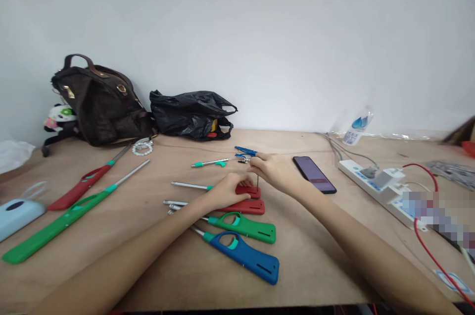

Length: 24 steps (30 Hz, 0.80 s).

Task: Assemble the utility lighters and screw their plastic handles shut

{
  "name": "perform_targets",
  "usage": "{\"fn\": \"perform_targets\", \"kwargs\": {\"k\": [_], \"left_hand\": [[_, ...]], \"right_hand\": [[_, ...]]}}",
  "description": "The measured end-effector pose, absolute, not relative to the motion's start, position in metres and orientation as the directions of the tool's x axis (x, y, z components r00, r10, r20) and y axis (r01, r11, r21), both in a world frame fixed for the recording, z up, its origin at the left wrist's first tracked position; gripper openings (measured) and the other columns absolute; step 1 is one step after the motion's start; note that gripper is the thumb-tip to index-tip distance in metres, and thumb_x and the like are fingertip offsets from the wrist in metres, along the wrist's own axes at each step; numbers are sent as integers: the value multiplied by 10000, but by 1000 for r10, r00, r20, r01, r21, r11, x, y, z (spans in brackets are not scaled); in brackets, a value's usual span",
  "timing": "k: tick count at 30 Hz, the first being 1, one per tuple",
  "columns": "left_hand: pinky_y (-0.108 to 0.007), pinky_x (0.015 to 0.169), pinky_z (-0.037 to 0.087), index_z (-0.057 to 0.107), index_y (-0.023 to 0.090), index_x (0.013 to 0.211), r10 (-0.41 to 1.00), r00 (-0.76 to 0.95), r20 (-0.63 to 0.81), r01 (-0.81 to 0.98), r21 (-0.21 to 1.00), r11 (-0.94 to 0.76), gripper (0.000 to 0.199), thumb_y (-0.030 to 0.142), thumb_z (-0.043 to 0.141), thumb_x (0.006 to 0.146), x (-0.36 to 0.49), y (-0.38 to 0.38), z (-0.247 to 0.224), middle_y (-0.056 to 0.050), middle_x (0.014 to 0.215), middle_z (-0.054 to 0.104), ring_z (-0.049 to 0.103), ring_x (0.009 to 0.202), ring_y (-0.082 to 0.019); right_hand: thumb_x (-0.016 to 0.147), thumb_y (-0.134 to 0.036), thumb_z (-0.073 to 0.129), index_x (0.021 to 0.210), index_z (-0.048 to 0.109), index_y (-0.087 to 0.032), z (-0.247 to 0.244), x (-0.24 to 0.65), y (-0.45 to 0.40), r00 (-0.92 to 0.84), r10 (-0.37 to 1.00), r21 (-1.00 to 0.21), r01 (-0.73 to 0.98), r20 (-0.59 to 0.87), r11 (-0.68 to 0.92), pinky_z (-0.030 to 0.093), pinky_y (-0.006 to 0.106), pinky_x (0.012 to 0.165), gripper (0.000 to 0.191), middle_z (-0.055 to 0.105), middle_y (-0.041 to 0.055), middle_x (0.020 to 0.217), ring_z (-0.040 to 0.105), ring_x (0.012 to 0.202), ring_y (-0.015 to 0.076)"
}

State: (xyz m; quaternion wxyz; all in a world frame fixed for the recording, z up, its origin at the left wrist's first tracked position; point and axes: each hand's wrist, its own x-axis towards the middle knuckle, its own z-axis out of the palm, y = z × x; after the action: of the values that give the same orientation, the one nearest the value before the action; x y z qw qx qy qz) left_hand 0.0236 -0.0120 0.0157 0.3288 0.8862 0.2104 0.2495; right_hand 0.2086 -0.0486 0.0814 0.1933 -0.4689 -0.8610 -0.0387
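Near the middle of the table, my left hand point(227, 191) is closed on a red lighter point(249, 190) lying flat. My right hand point(272, 169) pinches a thin upright screwdriver point(258, 182), its tip at the end of that lighter. Below my left hand lies a second red lighter point(252, 206). Nearer the front edge are a green lighter point(256, 229) and a blue lighter point(252, 258). Behind my hands rest a metal rod with a teal trigger part point(210, 163) and a blue casing point(245, 150), partly hidden by my right hand.
A phone point(314, 175) and a white power strip point(378, 188) with cables are at the right, a bottle point(358, 127) behind them. Long red point(81, 187) and green point(63, 218) lighters lie left. A dark bag point(102, 107) and black plastic bag point(189, 114) stand against the wall.
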Motion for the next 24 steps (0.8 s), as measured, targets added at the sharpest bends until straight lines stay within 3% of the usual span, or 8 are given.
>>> {"fn": "perform_targets", "kwargs": {"k": [2,5,8,11,14,17,19,24], "left_hand": [[-305,804,508,616,171,938,544,781,307,214,686,-695,199,119,675,755,23,-12,15,-20,906,679,635,861,-181],[-312,808,505,628,171,916,558,776,294,250,669,-700,174,125,677,756,23,-12,15,-21,904,682,634,873,-188],[-310,813,505,622,173,922,549,782,293,240,672,-701,167,125,663,767,23,-13,16,-19,908,678,632,878,-185],[-318,833,508,608,174,948,533,792,299,203,694,-690,183,120,645,777,23,-13,16,-19,910,678,635,876,-180],[-315,822,514,606,172,938,531,792,301,188,707,-682,179,110,641,774,23,-13,16,-21,907,674,635,867,-177],[-307,806,516,607,169,922,523,792,314,167,713,-681,170,99,634,770,23,-13,16,-19,903,664,630,862,-173],[-305,817,511,607,170,921,520,793,317,157,718,-678,178,86,631,765,23,-13,17,-15,901,662,628,871,-171],[-295,813,500,602,172,915,529,790,309,180,708,-682,176,86,643,767,23,-14,18,-11,893,666,627,865,-169]], "right_hand": [[940,-198,476,880,630,-133,79,208,-48,-514,760,-81,805,398,588,454,302,696,178,645,110,912,608,798,199],[916,-61,389,947,617,-142,79,211,-48,-623,667,-193,655,410,731,469,301,801,244,617,117,1092,596,955,185],[893,-34,421,951,617,-148,79,212,-47,-598,707,-289,649,378,704,477,284,765,234,647,95,1033,616,898,172],[902,-152,525,919,622,-132,79,209,-48,-505,794,-199,786,338,585,469,307,684,100,668,108,917,627,801,208],[934,-184,470,967,613,-132,82,209,-51,-520,782,-159,788,344,594,470,323,701,156,663,128,972,629,844,220],[929,-74,361,1068,589,-171,86,213,-53,-631,690,-307,619,355,723,477,297,762,284,653,89,1059,623,920,173],[918,-64,382,1027,601,-183,84,213,-52,-628,690,-361,588,360,724,473,275,735,272,670,60,979,626,860,156],[927,-194,499,913,597,-161,70,207,-44,-469,766,-202,780,440,593,451,274,678,105,670,95,920,615,766,178]]}}
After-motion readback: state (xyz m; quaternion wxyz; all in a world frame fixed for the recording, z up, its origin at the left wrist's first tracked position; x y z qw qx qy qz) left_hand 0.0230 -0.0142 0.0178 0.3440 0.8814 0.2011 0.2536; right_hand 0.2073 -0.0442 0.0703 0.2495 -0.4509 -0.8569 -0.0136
